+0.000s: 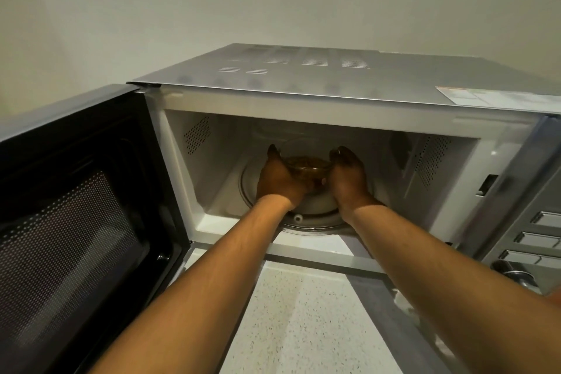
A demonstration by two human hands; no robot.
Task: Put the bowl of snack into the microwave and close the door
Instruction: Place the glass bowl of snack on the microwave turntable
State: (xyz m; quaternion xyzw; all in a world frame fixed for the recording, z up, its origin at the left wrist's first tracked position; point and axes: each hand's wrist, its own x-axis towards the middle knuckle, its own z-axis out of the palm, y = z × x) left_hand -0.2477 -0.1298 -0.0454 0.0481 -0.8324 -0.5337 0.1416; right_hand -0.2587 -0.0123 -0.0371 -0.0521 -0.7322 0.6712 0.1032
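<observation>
A clear glass bowl of brown snack [308,165] is inside the white cavity of the silver microwave [303,82], over the glass turntable [312,220]. My left hand [280,181] grips the bowl's left side and my right hand [349,174] grips its right side. Both forearms reach in through the opening. Whether the bowl rests on the turntable or hangs just above it, I cannot tell. The microwave door [79,206] stands swung wide open to the left, its dark mesh window facing me.
The control panel with buttons [543,237] and a knob [513,272] is at the right of the opening. A speckled light countertop [303,319] lies below the microwave. A plain pale wall [273,3] rises behind it.
</observation>
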